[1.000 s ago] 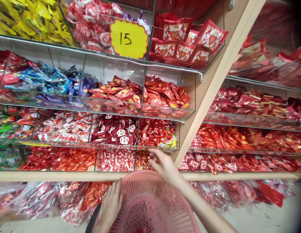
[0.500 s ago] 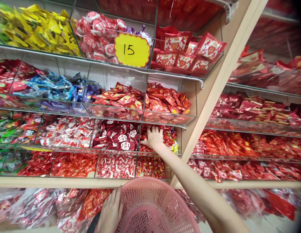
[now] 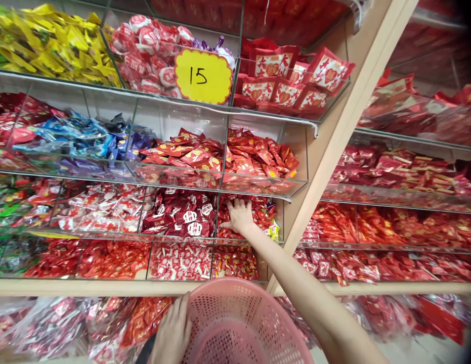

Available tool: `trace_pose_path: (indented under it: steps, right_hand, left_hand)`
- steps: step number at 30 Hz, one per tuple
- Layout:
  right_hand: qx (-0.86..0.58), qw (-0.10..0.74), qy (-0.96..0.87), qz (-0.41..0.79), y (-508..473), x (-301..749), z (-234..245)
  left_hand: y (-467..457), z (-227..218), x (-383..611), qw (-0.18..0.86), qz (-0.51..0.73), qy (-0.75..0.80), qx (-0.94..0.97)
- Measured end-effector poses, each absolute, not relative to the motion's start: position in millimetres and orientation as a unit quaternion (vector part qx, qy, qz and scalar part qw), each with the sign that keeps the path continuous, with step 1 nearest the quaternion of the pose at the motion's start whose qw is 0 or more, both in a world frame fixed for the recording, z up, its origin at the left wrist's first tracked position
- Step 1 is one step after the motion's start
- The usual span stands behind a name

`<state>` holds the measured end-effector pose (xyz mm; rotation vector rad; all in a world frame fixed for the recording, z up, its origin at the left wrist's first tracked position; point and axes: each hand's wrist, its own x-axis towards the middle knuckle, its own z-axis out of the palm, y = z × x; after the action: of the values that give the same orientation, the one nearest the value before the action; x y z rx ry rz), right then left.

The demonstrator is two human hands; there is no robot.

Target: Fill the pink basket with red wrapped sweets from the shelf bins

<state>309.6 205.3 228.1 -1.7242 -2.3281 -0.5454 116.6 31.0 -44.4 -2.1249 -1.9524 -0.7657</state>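
Note:
My right hand [image 3: 240, 217] reaches into a clear bin of shiny red wrapped candies [image 3: 263, 215], its fingers spread and resting on the pile. Whether any candy lies under the palm is hidden. Low in the view, my left hand [image 3: 173, 328] grips the left rim of a pink perforated plastic basket [image 3: 284, 316]; its thumb does not show. The visible inside of the basket holds nothing. Left of my right hand is a bin of dark red packets [image 3: 178, 212] with white labels.
Clear dividers and front panels edge the bins. A yellow price card [image 3: 204, 76] reading 15 hangs above. A slanting wooden post [image 3: 334, 146] separates the right-hand shelves. Bagged goods [image 3: 49, 326] sit under the wooden ledge [image 3: 87, 288].
My right hand has shifted very slightly left over the same candies, fingers still spread. The left hand stays on the basket rim. The view has turned a little.

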Motion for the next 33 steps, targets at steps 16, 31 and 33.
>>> trace_pose_path:
  steps: [16, 31, 33]
  right_hand:
    - [-0.559, 0.139, -0.789, -0.213, 207.2, 304.3, 229.4]
    - [-0.582, 0.134, -0.777, -0.199, 217.1, 292.5, 233.8]
    - [-0.588, 0.148, -0.769, -0.202, 218.1, 286.5, 231.8]
  left_hand:
    - [31.4, -46.7, 116.5, 0.099, -0.26, -0.648, -0.709]
    - [31.6, -47.2, 116.7, 0.096, -0.234, -0.656, -0.711]
    - [31.3, -47.0, 116.8, 0.092, -0.233, -0.659, -0.71]
